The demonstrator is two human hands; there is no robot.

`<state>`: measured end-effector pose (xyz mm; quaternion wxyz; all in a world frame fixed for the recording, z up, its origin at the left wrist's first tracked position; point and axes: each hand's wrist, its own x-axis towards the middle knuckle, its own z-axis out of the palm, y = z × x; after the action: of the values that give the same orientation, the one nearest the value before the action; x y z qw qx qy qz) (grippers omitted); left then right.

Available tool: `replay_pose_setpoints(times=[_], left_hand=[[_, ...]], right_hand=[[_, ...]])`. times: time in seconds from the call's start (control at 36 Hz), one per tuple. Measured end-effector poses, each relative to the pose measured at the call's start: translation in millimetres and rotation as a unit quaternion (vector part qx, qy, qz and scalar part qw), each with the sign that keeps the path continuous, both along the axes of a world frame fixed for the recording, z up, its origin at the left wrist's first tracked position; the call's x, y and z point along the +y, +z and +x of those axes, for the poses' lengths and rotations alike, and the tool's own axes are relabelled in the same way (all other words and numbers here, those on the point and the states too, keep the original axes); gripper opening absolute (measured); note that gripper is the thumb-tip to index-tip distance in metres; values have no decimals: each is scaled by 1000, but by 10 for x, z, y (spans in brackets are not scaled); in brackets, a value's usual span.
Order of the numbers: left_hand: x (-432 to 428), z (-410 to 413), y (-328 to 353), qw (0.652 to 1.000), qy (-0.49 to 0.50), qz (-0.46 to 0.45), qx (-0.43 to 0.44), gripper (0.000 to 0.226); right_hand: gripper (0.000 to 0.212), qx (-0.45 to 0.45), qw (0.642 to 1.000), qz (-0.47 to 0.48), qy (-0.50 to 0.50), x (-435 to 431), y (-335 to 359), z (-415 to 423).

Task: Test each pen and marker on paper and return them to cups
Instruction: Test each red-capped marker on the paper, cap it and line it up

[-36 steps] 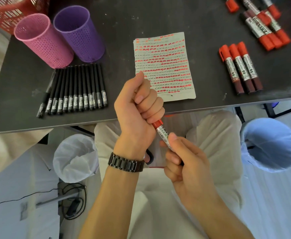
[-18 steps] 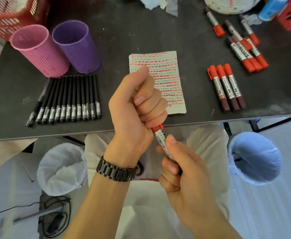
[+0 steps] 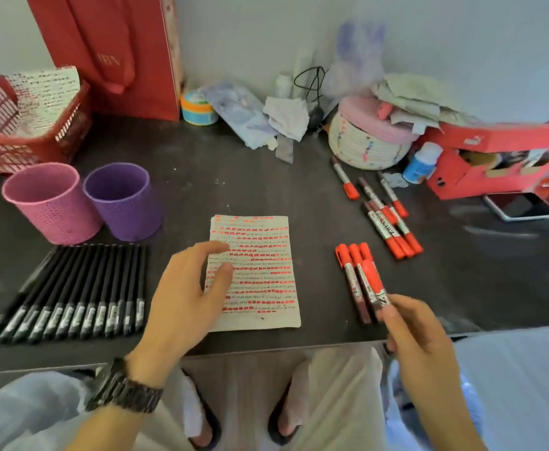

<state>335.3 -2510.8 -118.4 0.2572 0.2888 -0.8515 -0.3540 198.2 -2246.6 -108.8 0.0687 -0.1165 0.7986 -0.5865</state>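
Pink cup (image 3: 51,206), purple cup (image 3: 123,203) stood near desk's (image 3: 201,177) left edge, pens (image 3: 71,297) lined in front. Left hand (image 3: 185,297) loosely spread, nothing held, at paper's (image 3: 260,275) left edge, likely to steady it. Capped marker (image 3: 372,279) pinched by right hand (image 3: 419,340) above marker row (image 3: 348,275), near front edge.

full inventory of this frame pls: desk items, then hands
pink cup: 1, pink, rear left
purple cup: 1, purple, right of pink cup
black pens: about a dozen, black, row in front of the cups
paper: 1, white with red marks, centre
near markers: 3, red caps, right of paper
far markers: about 5, red caps, further back
held marker: 1, red cap, in right hand
red basket: 1, red, back left
woven basket: 1, white, pink lid, back right
red box: 1, red, far right
left hand: open, over paper's left edge
right hand: grips held marker
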Motion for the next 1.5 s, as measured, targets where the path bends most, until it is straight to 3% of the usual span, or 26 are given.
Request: replay_pose_setpoints(times=[0.06, 0.14, 0.25, 0.42, 0.67, 0.81, 0.92, 1.17, 1.5], left_hand=[[-76, -28, -87, 997, -12, -65, -39, 35], [-62, -30, -197, 990, -41, -86, -105, 57], [-33, -34, -299, 977, -46, -116, -171, 59], [-59, -27, -316, 982, -37, -108, -152, 46], [-79, -31, -376, 983, -37, -105, -147, 47], [-86, -27, -403, 983, -34, -113, -142, 46], [-81, -26, -406, 982, -32, -115, -144, 46], [-71, -23, -376, 982, -34, -113, -150, 48], [-60, -24, -390, 983, -31, -115, -139, 46]], right_hand=[[14, 24, 999, 42, -26, 57, -15, -247], [18, 57, 991, 109, -55, 72, -9, -495], [17, 67, 979, 170, -89, 29, -22, -687], [5, 59, 970, 210, -105, -55, -101, -855], [2, 64, 958, 274, -63, -133, -162, -928], [17, 56, 947, 313, -51, -144, -161, -950], [25, 56, 947, 314, -48, -142, -159, -946], [5, 66, 947, 313, -41, -143, -182, -942], [6, 84, 940, 331, -21, -126, -164, -937]])
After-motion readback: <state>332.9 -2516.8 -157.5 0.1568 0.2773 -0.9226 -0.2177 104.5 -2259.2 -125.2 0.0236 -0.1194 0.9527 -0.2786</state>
